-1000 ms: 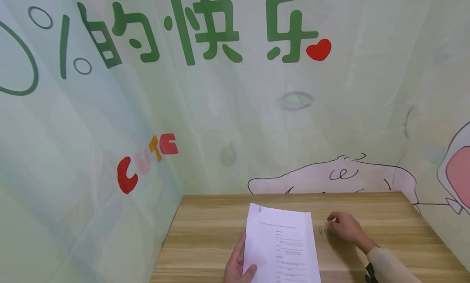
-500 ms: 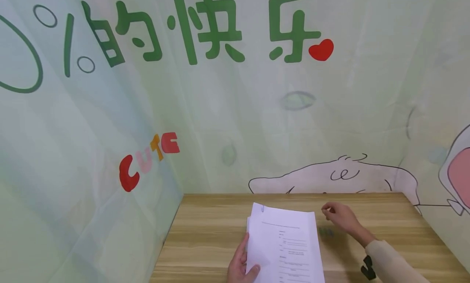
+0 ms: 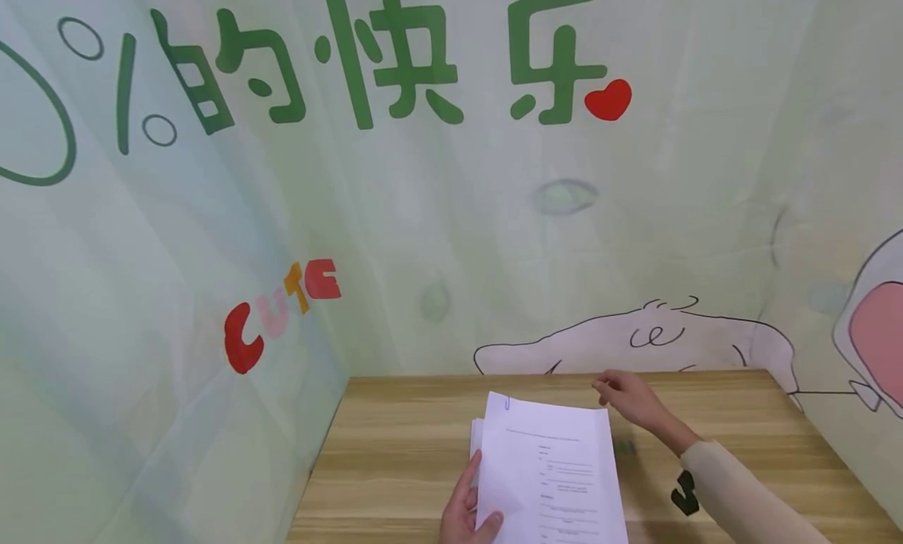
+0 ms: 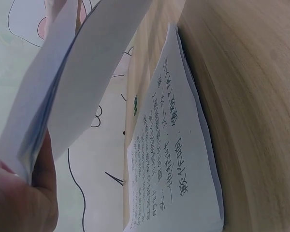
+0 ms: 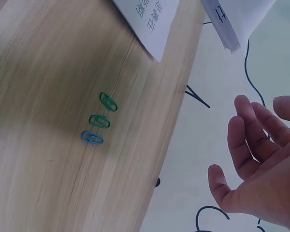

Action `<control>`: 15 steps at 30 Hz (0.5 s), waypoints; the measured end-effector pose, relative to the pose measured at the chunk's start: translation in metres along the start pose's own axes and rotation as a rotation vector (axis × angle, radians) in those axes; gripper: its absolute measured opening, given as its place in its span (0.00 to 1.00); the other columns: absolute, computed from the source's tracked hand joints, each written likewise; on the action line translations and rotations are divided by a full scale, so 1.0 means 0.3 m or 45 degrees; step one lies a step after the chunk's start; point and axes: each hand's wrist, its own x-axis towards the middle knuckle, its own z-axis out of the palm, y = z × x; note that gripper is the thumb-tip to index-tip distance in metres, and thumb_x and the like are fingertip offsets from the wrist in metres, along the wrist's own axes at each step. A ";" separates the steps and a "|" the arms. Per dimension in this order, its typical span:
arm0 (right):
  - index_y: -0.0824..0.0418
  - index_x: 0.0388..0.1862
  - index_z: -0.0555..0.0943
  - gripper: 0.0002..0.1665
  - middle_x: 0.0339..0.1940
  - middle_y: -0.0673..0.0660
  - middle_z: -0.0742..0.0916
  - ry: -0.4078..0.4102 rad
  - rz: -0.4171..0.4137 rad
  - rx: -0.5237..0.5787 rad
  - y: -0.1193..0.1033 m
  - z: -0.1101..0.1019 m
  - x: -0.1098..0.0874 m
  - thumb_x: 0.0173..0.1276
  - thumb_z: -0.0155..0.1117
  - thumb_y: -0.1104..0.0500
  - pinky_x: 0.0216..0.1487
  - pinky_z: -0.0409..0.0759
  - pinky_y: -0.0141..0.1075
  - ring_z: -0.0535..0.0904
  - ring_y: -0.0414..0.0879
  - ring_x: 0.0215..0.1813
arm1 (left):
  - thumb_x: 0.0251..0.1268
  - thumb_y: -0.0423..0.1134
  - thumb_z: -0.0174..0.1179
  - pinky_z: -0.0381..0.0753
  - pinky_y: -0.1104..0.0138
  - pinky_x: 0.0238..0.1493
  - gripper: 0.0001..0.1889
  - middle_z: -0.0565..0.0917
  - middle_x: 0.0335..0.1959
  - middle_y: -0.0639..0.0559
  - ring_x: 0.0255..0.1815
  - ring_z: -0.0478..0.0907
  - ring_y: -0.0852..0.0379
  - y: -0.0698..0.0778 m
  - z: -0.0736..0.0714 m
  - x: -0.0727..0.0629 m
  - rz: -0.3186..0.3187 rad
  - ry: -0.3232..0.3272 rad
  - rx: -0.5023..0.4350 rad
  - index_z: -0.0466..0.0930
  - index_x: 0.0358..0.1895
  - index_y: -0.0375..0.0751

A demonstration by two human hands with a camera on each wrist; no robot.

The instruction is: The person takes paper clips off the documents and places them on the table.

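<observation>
My left hand (image 3: 471,513) grips the lower left edge of a sheaf of printed papers (image 3: 522,466), thumb on top, raised above the table. A paper clip (image 3: 506,404) sits at the sheaf's top left corner. Just beyond its top right corner is my right hand (image 3: 638,399). In the right wrist view its fingers (image 5: 238,145) are loosely bent, with nothing between them. Two green paper clips (image 5: 100,121) and one blue paper clip (image 5: 92,138) lie on the wood. Below the held sheaf, a second stack of handwritten papers (image 4: 183,159) rests on the table.
The wood-grain table (image 3: 395,434) ends against a printed curtain (image 3: 423,215) at the back and left. A dark wrist strap (image 3: 684,493) hangs by my right sleeve (image 3: 741,489).
My right hand has moved away from the loose paper clips, leftward and farther back, toward the sheaf's top right corner. The left hand keeps its grip, with the sheaf shifted slightly right.
</observation>
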 end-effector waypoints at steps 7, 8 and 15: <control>0.65 0.56 0.84 0.18 0.36 0.54 0.89 -0.045 0.043 0.008 -0.036 0.003 0.014 0.83 0.57 0.53 0.42 0.80 0.39 0.83 0.49 0.43 | 0.62 0.22 0.59 0.89 0.67 0.47 0.43 0.79 0.52 0.13 0.49 0.87 0.64 -0.008 -0.002 -0.003 0.054 -0.023 -0.024 0.55 0.82 0.33; 0.64 0.56 0.84 0.18 0.36 0.54 0.89 -0.052 0.045 0.011 -0.042 0.005 0.016 0.83 0.57 0.53 0.43 0.80 0.39 0.83 0.50 0.44 | 0.62 0.21 0.59 0.89 0.66 0.47 0.43 0.80 0.52 0.12 0.49 0.87 0.64 -0.010 -0.002 -0.003 0.062 -0.026 -0.028 0.56 0.82 0.34; 0.64 0.55 0.84 0.17 0.36 0.55 0.89 -0.070 0.006 0.047 -0.072 0.021 0.024 0.83 0.57 0.53 0.43 0.79 0.40 0.84 0.54 0.44 | 0.61 0.21 0.59 0.90 0.66 0.47 0.44 0.80 0.50 0.13 0.48 0.88 0.63 -0.016 0.002 -0.002 0.056 -0.048 -0.053 0.57 0.83 0.39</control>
